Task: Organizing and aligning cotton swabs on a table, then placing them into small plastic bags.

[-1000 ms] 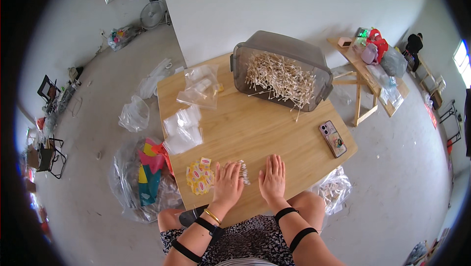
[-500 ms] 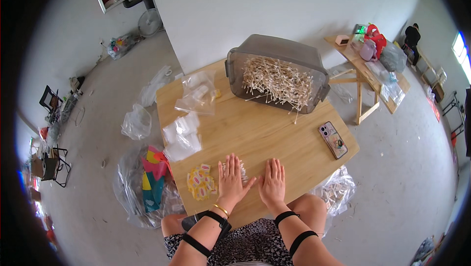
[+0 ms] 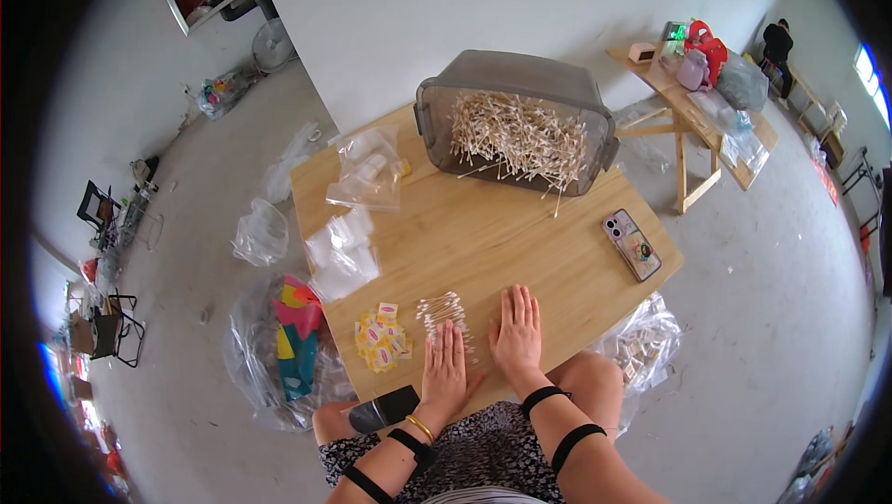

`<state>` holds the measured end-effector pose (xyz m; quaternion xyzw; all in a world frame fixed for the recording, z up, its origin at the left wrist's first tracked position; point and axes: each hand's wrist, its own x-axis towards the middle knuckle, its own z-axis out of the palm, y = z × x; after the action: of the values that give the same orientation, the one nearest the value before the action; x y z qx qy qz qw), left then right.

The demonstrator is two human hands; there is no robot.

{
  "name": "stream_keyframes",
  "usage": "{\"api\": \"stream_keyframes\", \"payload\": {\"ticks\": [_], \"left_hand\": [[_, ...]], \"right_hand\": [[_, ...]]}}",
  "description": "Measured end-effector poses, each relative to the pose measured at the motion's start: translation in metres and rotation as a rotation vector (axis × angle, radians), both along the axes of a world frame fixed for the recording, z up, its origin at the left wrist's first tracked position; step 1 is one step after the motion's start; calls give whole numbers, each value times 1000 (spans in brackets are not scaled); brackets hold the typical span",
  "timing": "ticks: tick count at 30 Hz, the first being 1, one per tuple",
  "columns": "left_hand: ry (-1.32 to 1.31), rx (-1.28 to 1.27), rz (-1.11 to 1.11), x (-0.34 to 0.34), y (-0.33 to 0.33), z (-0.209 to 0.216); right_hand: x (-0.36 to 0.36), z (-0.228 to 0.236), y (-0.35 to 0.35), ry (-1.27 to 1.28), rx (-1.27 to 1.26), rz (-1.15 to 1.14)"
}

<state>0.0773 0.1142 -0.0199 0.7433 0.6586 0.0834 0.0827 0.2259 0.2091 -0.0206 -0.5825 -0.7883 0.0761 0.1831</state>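
A row of white-tipped cotton swabs (image 3: 440, 307) lies side by side near the table's front edge. My left hand (image 3: 447, 364) rests flat with its fingers stretched over the lower part of the row, hiding some of it. To the right, my right hand (image 3: 517, 329) lies flat on the wood, fingers together and straight, with nothing in it. Left of the row sits a pile of small yellow-and-white printed labels (image 3: 382, 339). At the back, a grey translucent plastic bin (image 3: 520, 71), tipped on its side, holds a large heap of cotton swabs (image 3: 517, 140).
On the wooden table (image 3: 446, 225) lie clear plastic bags (image 3: 342, 253) at the left and a phone (image 3: 632, 244) at the right. A black object (image 3: 388, 408) is by the front edge. Plastic bags (image 3: 637, 348) flank the table. A second table (image 3: 683, 114) stands back right.
My left hand has slid back toward me, uncovering the upper part of the swab row. My right hand stays flat in nearly the same place. The view has shifted slightly.
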Motion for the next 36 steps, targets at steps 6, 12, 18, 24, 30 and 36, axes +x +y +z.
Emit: {"api": "stream_keyframes", "payload": {"ticks": [6, 12, 18, 24, 30, 36], "left_hand": [[83, 4, 49, -12, 38, 19], [91, 5, 73, -9, 48, 25], [114, 31, 64, -18, 62, 13], [83, 34, 58, -8, 51, 17], [127, 0, 80, -13, 54, 10], [26, -3, 47, -4, 49, 24]], "right_hand": [[1, 2, -1, 32, 0, 4], [4, -1, -1, 16, -5, -5], [2, 5, 0, 60, 26, 2], [5, 2, -1, 66, 23, -9], [0, 1, 0, 60, 28, -2], [6, -1, -2, 61, -10, -12]]}}
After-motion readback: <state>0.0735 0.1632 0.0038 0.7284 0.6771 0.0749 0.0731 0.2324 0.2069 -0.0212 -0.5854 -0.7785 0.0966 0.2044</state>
